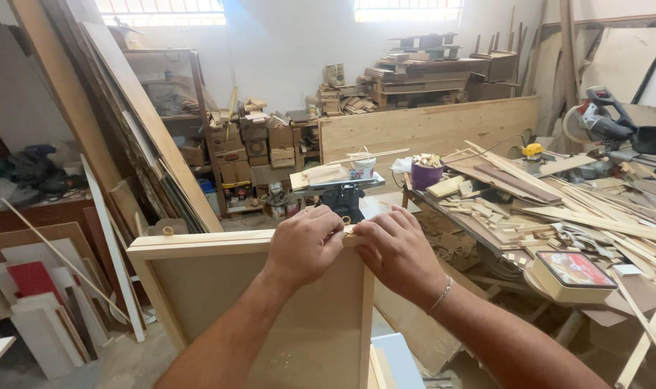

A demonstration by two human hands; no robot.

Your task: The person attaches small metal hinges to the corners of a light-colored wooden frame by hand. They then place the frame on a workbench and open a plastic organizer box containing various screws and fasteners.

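A light wooden framed panel (pixel 198 288) stands upright in front of me, its top rail level with my hands. My left hand (pixel 304 245) and my right hand (pixel 396 248) rest together on the top rail near its right corner. Their fingertips pinch a small brass fitting (pixel 347 233) between them. A second brass fitting (pixel 168 230) sits on the rail near the left corner. A thin bracelet circles my right wrist.
A workbench (pixel 594 216) at right is piled with wood strips and offcuts, plus a purple bucket (pixel 425 174) and a mitre saw (pixel 601 119). Boards lean at left (pixel 126 130). A small machine table (pixel 339 189) stands behind the panel. Shelves of boxes line the back wall.
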